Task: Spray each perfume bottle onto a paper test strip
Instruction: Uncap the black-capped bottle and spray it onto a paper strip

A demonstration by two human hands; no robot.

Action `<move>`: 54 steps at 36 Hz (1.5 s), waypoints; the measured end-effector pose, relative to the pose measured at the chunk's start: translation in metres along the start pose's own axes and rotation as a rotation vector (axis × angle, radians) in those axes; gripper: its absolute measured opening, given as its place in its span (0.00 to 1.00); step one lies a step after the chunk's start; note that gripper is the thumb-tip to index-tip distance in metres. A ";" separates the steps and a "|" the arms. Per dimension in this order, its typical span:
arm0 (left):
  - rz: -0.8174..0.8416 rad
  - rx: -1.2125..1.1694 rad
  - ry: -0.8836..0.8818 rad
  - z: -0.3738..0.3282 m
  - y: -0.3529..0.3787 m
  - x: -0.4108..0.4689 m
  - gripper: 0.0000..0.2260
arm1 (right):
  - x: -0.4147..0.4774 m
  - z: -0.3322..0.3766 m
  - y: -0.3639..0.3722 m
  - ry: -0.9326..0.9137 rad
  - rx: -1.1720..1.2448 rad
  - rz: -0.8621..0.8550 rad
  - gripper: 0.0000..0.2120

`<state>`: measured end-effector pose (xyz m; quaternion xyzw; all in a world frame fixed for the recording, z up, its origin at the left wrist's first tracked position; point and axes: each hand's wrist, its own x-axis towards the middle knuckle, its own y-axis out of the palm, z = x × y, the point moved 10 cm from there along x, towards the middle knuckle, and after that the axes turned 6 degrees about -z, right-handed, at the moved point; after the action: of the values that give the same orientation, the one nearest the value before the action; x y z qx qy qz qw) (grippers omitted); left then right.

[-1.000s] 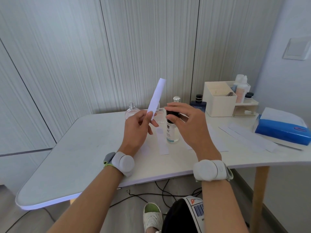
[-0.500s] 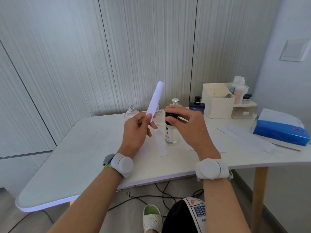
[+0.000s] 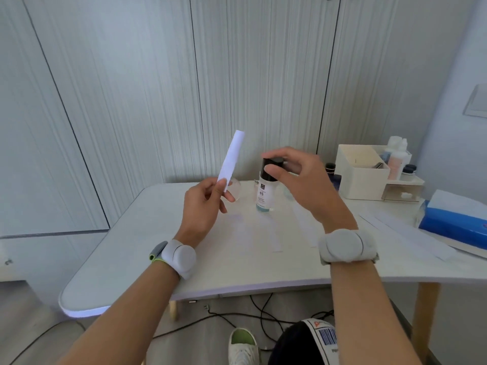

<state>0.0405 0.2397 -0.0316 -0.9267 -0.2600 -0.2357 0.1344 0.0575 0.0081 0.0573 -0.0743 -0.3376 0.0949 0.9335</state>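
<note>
Table (image 3: 126,246): rounded corner well left of your hands; flat paper strips (image 3: 411,234) lie to your right.
Right hand (image 3: 303,185): fingers curl round the black cap (image 3: 274,162).
Left hand (image 3: 203,206): pinches the strip's lower end.
Perfume bottle (image 3: 264,193): upright on the table, between your hands.
Test strip (image 3: 232,156): long axis steep, top leaning right.

A white table (image 3: 158,246) carries a clear bottle (image 3: 264,196) marked 45, upright near its middle. Paper strips (image 3: 274,238) lie flat beside it; a cream organizer (image 3: 361,180) and blue tissue pack (image 3: 453,227) sit at the right.
</note>
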 end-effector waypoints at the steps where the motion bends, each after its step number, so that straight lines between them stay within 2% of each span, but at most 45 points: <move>1: -0.021 -0.002 -0.003 0.002 -0.012 0.003 0.13 | 0.006 0.006 0.010 -0.014 0.007 0.017 0.12; 5: -0.084 -0.001 -0.023 0.012 -0.040 0.008 0.13 | 0.026 0.011 0.044 -0.020 0.000 0.081 0.13; 13: -0.322 0.043 -0.084 0.030 -0.075 0.008 0.14 | 0.064 0.007 0.111 -0.055 -0.087 0.137 0.11; 24: -0.457 0.040 -0.104 0.032 -0.091 0.008 0.14 | 0.091 -0.030 0.173 -0.013 -0.165 0.215 0.10; 44: -0.463 -0.024 -0.148 0.038 -0.091 0.010 0.14 | 0.100 -0.062 0.211 0.078 -0.398 0.288 0.17; 54: -0.438 -0.051 -0.149 0.040 -0.088 0.010 0.15 | 0.091 -0.063 0.204 0.123 -0.354 0.238 0.21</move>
<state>0.0147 0.3318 -0.0492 -0.8661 -0.4582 -0.1966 0.0372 0.1411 0.2224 0.0239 -0.2819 -0.2804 0.1388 0.9070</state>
